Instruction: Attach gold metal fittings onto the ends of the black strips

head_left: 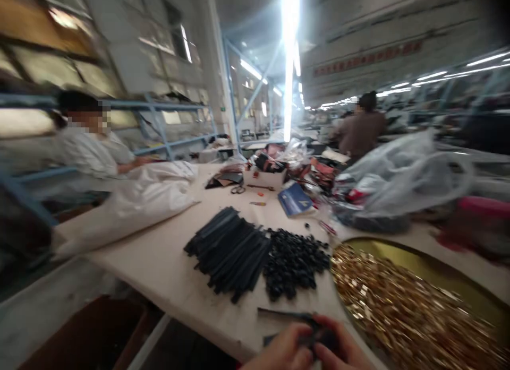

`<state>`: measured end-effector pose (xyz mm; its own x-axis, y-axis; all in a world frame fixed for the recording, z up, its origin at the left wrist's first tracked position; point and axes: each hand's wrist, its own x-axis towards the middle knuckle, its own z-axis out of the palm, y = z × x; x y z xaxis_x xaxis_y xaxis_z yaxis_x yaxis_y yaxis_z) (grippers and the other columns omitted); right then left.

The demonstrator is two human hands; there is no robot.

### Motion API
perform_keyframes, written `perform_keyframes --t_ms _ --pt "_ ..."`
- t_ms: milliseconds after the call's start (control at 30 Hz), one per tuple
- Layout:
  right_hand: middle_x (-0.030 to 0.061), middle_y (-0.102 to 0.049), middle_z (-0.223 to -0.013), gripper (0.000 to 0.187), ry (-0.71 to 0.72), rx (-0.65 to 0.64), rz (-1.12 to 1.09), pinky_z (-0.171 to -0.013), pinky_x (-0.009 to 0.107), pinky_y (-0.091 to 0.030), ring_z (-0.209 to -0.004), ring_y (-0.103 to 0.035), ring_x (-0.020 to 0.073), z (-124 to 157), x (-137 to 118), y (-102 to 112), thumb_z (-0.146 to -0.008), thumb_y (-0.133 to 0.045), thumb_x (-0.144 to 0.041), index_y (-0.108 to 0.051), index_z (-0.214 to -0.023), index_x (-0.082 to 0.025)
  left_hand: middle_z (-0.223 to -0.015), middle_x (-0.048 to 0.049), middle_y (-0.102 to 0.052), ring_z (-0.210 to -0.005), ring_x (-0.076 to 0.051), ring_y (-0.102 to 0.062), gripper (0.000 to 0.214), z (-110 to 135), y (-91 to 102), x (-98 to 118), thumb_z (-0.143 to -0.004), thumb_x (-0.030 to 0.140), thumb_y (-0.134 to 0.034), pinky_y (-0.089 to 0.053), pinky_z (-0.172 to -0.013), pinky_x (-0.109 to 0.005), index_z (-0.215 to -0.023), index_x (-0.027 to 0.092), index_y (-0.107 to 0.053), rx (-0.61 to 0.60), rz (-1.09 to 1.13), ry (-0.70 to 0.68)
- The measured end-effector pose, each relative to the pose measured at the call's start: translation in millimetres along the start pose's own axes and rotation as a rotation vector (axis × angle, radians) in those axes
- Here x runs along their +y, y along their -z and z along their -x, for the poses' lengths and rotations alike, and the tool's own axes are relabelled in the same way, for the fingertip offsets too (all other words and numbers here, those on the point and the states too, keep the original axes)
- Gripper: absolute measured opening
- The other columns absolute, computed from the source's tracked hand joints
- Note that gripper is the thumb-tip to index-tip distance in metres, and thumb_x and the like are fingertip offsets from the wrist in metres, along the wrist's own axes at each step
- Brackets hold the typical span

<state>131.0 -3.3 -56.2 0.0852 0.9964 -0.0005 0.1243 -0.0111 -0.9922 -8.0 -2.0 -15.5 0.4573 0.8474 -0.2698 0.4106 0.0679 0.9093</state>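
Note:
At the bottom edge of the head view, my left hand (281, 350) and my right hand (346, 342) are close together at the table's near edge. Both sets of fingers are pinched on a black strip (283, 312), whose flat end sticks out to the left. The part between my fingers is dark and blurred, so its shape is hard to make out. Beyond my hands lies a stack of similar black strips (229, 253). Right of that is a heap of small black loops (295, 264). A round gold tray (382, 247) of shiny gold metal pieces (402, 301) stands beside my right hand.
On the pale table (151, 269) lie a blue booklet (295, 199), scissors (238, 189) and a white cloth or sack (147, 200). A clear plastic bag (406, 173) bulges behind the tray. One person (95, 152) works at left, another (362, 128) farther back. An open box (83, 333) stands below left.

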Motion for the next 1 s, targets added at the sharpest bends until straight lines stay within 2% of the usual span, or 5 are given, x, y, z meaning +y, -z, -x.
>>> perform_keyframes --t_ms 167,367,567,867,1000 --pt "0.0009 -0.059 -0.073 0.053 0.008 -0.098 0.001 -0.059 0.029 -0.046 -0.065 -0.056 0.0156 5 3 36 -0.074 -0.055 -0.042 -0.042 -0.12 -0.019 -0.054 0.0058 -0.041 -0.045 -0.007 -0.031 0.042 -9 0.6 -4 -0.081 0.047 -0.04 -0.025 -0.042 -0.019 -0.104 0.014 -0.051 -0.01 0.182 0.041" --pt "0.0083 -0.06 -0.093 0.023 0.101 0.193 1.089 -0.073 0.028 -0.041 -0.084 -0.056 0.0175 -52 -21 120 -0.087 -0.037 -0.027 -0.057 -0.091 -0.017 -0.044 0.0102 -0.024 -0.039 -0.006 -0.023 0.023 -19 -4.4 -1 -0.077 0.04 -0.04 -0.017 -0.04 -0.019 -0.075 0.017 -0.046 0.048 0.216 0.043" --pt "0.0114 -0.062 -0.077 0.016 0.099 0.014 1.272 -0.064 0.029 -0.037 -0.073 -0.059 0.0211 -87 -14 119 -0.076 -0.047 -0.007 -0.06 -0.073 -0.015 -0.044 0.01 -0.027 -0.038 -0.007 -0.025 0.021 -21 -10.8 6 -0.077 0.038 -0.04 -0.019 -0.041 -0.02 -0.075 0.018 -0.047 0.044 0.153 -0.001" --pt "0.0054 -0.058 -0.071 0.024 0.146 0.047 1.005 -0.061 0.027 -0.037 -0.067 -0.053 0.0162 -68 -30 124 -0.088 -0.037 -0.032 -0.052 -0.076 -0.017 -0.046 0.0073 -0.043 -0.034 -0.006 -0.03 0.021 -20 -13.9 19 -0.077 0.037 -0.038 -0.021 -0.037 -0.019 -0.073 0.018 -0.045 0.081 0.207 0.027" --pt "-0.0035 -0.047 -0.056 0.032 -0.076 -0.072 0.149 -0.048 0.023 -0.035 -0.048 -0.042 0.0096 -33 -38 86 -0.084 -0.04 -0.048 -0.048 -0.073 -0.019 -0.048 0.0078 -0.043 -0.032 -0.004 -0.029 0.029 -32 -19.9 25 -0.075 0.046 -0.045 -0.019 -0.033 -0.018 -0.079 0.017 -0.046 0.105 0.358 0.004"
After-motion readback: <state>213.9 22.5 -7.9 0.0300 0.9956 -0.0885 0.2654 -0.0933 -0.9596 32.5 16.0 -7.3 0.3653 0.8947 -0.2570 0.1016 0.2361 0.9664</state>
